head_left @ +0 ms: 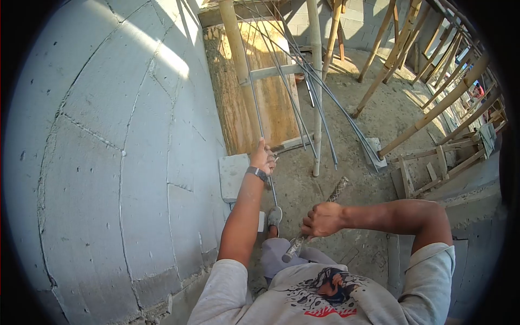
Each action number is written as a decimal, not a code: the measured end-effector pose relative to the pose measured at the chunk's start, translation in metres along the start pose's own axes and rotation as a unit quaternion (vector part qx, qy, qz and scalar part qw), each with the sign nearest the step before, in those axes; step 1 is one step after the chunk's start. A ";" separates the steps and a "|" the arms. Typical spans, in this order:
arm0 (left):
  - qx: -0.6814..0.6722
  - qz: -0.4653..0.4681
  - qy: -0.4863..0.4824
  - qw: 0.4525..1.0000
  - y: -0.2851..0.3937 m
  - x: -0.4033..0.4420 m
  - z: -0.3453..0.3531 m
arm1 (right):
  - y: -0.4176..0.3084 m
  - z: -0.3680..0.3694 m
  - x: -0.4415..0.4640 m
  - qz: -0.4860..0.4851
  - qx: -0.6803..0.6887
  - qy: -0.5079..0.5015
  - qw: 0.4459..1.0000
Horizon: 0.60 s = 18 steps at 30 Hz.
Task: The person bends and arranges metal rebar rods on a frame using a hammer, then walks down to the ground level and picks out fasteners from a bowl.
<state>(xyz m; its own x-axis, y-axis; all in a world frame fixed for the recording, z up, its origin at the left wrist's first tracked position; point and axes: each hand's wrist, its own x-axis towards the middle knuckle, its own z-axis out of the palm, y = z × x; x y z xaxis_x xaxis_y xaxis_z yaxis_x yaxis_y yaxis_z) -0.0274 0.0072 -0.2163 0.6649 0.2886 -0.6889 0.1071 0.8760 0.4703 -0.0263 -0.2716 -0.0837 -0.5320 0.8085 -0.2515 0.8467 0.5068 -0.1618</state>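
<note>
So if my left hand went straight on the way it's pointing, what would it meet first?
Probably the stained wooden sheet just ahead, though one picture can't settle how far below your left hand it lies.

The wall (92, 162) is toned pale blue-grey. The wooden panel (273, 97) is streaked orange-brown, the metal rod (273, 189) grey, and the tool (339, 188) is patterned with pale crisscrosses. On the light grey shirt (374, 303), black blotches are underlined in red.
</note>
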 end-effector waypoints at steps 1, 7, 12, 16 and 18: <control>0.000 -0.007 0.008 1.000 0.004 -0.002 0.001 | -0.003 0.007 0.002 -0.026 -0.003 -0.001 1.000; -0.027 -0.019 -0.033 0.999 0.018 -0.030 0.013 | 0.035 -0.007 0.001 0.223 0.052 0.065 0.971; -0.040 -0.019 -0.055 0.998 0.027 -0.035 0.019 | -0.001 -0.011 -0.013 0.089 0.049 0.062 0.993; -0.069 -0.045 -0.089 0.993 0.027 -0.038 0.032 | 0.007 0.005 -0.018 -0.028 -0.027 0.144 0.989; -0.090 -0.055 -0.118 0.987 0.027 -0.038 0.037 | 0.026 -0.008 -0.024 0.075 -0.020 0.137 0.987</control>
<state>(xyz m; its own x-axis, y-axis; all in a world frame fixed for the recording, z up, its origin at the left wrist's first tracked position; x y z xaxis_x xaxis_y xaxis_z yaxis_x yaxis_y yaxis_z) -0.0223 0.0050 -0.1567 0.8125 0.1083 -0.5728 0.0693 0.9577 0.2794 0.0083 -0.2757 -0.0741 -0.3848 0.9230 -0.0004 0.9181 0.3827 -0.1027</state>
